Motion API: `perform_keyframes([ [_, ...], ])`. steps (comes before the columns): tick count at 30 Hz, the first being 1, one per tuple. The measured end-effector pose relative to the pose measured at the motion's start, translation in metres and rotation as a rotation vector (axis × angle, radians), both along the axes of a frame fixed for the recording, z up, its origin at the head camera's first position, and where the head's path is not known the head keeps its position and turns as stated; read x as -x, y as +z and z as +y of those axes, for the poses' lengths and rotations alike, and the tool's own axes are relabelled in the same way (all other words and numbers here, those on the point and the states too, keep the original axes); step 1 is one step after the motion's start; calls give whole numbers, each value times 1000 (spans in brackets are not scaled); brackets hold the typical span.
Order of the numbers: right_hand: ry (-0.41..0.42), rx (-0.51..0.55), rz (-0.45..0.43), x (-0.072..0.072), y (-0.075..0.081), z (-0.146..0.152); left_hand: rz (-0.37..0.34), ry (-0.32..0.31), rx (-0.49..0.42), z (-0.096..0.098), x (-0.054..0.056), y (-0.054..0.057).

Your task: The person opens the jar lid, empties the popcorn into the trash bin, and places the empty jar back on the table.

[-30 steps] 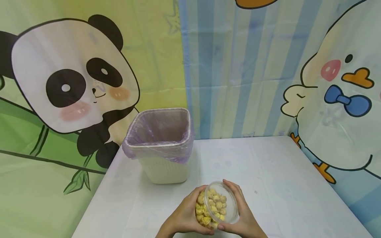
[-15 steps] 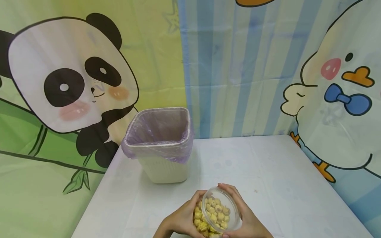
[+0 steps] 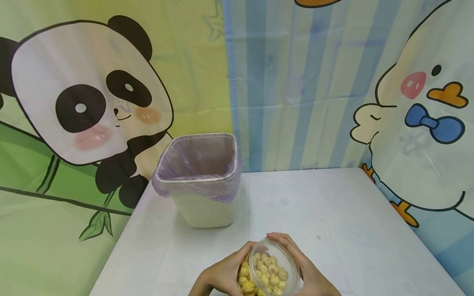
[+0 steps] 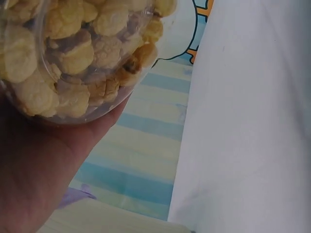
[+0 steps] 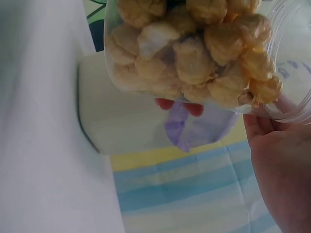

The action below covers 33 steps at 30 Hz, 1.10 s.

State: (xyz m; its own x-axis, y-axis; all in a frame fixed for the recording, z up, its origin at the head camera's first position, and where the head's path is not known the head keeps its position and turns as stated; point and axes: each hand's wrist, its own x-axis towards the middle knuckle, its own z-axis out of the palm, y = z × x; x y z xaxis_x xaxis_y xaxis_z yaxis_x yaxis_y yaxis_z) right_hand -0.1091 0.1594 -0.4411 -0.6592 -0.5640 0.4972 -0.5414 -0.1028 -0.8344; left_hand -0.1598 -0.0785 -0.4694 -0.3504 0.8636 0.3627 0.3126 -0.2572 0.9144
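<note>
A clear plastic jar of yellow popcorn [image 3: 246, 280] is held tilted between both hands at the bottom of the head view. My left hand [image 3: 222, 273] grips the jar's body, its palm along the side in the left wrist view. Around the clear round top [image 3: 272, 265] curl the fingers and thumb of my right hand [image 3: 310, 271]. In the right wrist view the popcorn jar [image 5: 189, 53] reaches up to a ridged clear rim [image 5: 286, 63], with the right hand [image 5: 282, 160] at it. Whether that top is a separate lid, I cannot tell.
Behind and to the left of the hands stands a pale bin [image 3: 207, 209] with a purple liner bag [image 3: 166, 187]. A white-covered table [image 3: 333, 230] lies beneath. Printed curtains with a panda [image 3: 89, 53] and a white bird [image 3: 414, 164] enclose the back and sides.
Both hands and the popcorn jar have moved slightly down toward the bottom edge of the head view. The bin has stayed put, and both hands keep their hold.
</note>
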Motion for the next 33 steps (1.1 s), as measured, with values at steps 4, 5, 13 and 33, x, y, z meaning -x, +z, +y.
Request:
perform_keyframes([
  [4, 11, -18, -20, -3, 3, 1, -44, -62, 1, -2, 0, 1],
  [5, 10, -26, -27, -3, 4, 1, -49, -71, 4, -2, 0, 1],
  [13, 22, -46, -81, -6, 5, 1, -68, -122, 7, -2, 0, 2],
  [33, 24, 111, 16, 2, -2, 4, -59, -66, 3, -4, -1, 4],
])
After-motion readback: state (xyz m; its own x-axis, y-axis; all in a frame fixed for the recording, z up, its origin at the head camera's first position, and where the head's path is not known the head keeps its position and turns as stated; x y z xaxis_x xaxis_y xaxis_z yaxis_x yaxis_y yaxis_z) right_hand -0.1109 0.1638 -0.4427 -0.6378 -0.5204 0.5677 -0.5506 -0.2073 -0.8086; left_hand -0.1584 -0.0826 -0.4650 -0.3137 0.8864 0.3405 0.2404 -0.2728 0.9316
